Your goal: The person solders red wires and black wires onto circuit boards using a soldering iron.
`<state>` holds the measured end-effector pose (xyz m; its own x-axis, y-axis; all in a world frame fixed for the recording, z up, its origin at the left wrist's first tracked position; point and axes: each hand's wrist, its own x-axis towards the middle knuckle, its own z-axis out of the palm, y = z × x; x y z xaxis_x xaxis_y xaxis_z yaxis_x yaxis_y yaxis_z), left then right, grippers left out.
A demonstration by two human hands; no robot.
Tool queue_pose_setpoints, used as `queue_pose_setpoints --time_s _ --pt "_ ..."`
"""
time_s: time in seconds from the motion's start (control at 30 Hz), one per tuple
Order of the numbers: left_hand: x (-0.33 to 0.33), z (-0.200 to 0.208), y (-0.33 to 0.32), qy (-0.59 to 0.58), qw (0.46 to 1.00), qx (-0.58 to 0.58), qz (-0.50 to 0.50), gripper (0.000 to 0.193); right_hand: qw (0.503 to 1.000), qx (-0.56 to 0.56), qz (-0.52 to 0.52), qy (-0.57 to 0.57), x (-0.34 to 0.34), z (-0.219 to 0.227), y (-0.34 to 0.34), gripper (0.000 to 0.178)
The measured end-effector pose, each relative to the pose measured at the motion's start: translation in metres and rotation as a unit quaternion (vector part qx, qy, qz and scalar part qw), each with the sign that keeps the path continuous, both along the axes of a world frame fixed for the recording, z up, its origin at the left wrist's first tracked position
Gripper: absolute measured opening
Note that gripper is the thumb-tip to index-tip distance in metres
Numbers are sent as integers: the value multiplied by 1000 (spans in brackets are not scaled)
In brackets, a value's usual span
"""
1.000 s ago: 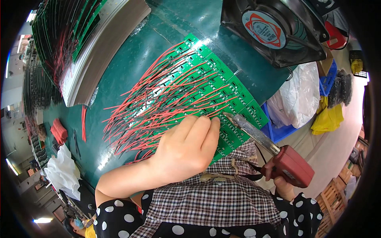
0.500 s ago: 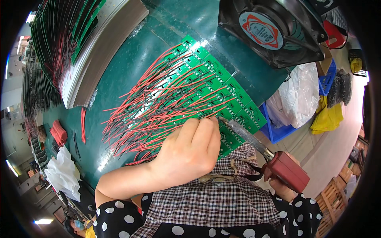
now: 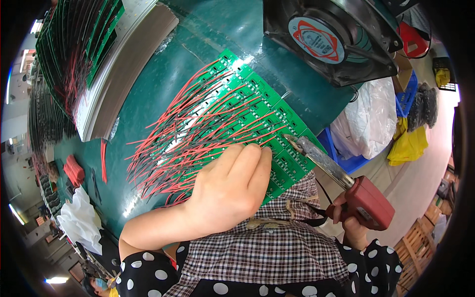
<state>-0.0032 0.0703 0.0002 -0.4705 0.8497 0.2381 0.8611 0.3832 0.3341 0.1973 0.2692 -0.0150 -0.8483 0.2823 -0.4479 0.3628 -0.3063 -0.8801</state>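
Observation:
A green circuit-board panel (image 3: pixel 297 126) lies on the bench, with many red and black wires (image 3: pixel 198 131) fanning leftward from it. My left hand (image 3: pixel 232 180) rests over its near part, fingers bent and pressed together at the board; the fingertips and what they pinch are hidden. My right hand (image 3: pixel 354 227) is wrapped round the dark red pistol grip of a soldering iron (image 3: pixel 329 166). The iron's metal barrel points up and left, its tip above the panel to the right of my left fingers. I cannot tell whether the tip touches the board.
A black fan (image 3: pixel 321 39) stands at the back right. At the left, a thick curved stack of pale sheets (image 3: pixel 131 74) sits beside wired green boards (image 3: pixel 74 44). A red wire bundle (image 3: pixel 103 161) lies near it. Right of the bench is a blue crate (image 3: pixel 346 161) with clear plastic bags.
The soldering iron's tip has moved away from my left fingertips, up and to the right, and its grip has shifted right. My left hand stays at the board, shifted slightly left in view.

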Motion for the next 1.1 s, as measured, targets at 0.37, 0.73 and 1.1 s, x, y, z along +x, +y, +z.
queue_pose_setpoints --time_s 0.37,0.73,1.1 --pt "0 -1 9 16 999 -34 3 36 999 -5 34 -13 12 -11 15 48" --pt "1 -1 11 41 997 -64 -6 34 996 59 52 32 33 -27 16 70" --pt "-4 0 16 -2 1000 -23 13 33 999 -2 -21 33 2 -5 9 72"
